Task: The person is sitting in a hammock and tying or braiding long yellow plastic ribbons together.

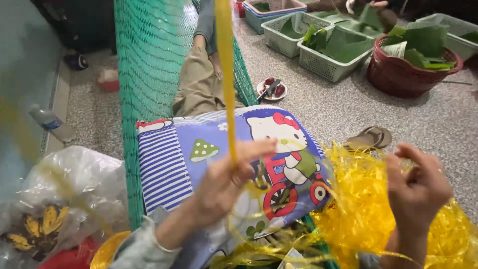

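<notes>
A green hammock [149, 60] carries a cartoon pillow [199, 154]. Beside it lies a light, limp, slippery heap of yellow plastic string [363, 209]. The right hand [418, 189] pinches into it; the left hand [224, 182] pinches one raised strand [226, 74], probably best gripped near its end.

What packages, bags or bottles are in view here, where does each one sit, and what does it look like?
Plastic bottle: lying on the floor at far left, clear with a blue label.
Plastic bag: lower left beside the green hammock, crumpled and clear, something dark and yellow inside.
Yellow plastic strips: loose heap by the right hand; the left hand holds one strip.
No signs or screens.
</notes>
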